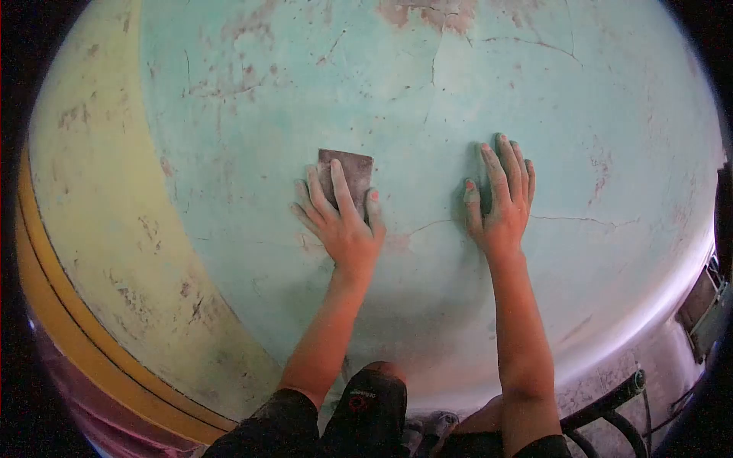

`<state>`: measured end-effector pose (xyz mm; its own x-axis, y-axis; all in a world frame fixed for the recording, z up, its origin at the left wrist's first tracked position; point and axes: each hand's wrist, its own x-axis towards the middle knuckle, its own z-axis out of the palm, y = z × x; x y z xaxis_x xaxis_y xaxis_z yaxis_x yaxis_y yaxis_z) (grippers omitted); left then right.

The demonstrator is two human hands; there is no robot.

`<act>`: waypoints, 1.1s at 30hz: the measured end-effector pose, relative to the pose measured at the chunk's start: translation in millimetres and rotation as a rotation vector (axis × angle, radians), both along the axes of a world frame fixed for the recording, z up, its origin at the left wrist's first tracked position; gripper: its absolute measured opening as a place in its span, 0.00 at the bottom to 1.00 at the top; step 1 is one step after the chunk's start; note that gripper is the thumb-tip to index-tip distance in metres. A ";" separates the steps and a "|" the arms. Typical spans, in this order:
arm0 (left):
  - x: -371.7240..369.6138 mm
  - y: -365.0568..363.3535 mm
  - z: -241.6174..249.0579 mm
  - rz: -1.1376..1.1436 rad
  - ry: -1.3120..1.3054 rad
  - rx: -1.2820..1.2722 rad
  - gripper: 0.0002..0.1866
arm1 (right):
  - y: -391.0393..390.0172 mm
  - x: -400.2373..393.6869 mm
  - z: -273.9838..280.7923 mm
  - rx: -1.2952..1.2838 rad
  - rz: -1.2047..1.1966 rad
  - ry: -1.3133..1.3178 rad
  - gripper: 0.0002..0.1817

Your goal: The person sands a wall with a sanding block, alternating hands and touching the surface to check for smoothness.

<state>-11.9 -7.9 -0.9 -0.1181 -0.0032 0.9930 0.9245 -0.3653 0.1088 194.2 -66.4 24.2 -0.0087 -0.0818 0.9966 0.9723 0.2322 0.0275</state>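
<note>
My left hand [343,225] presses a dark, roughly square piece of sandpaper [355,164] against a large pale green painted surface [427,175]. Its index finger lies over the sheet, the thumb is along the right edge, and the other fingers spread to the left. Dust coats the fingers. Farther right, my right hand [502,191] rests on the same surface with fingers stretched upward and the thumb apart, holding nothing. Fine cracks run across the paint near both hands.
A worn yellow area [99,168] adjoins the green on the left, edged by an orange band [99,328]. Reddish-brown patches [431,14] mark the top. At lower right is a black tubular frame [611,401]. My knee in dark cloth [370,408] shows at the bottom.
</note>
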 end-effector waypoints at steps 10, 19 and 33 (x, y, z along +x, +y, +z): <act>16.6 -3.1 1.3 -0.056 0.097 0.029 0.35 | -2.1 5.5 -2.7 0.000 0.039 -0.024 0.31; 4.4 3.5 50.7 -0.133 0.009 0.155 0.36 | -8.6 9.6 -7.1 -0.041 0.060 -0.044 0.32; -14.6 1.9 37.2 -0.137 0.276 0.060 0.36 | -12.3 15.1 -3.4 -0.036 0.101 -0.042 0.32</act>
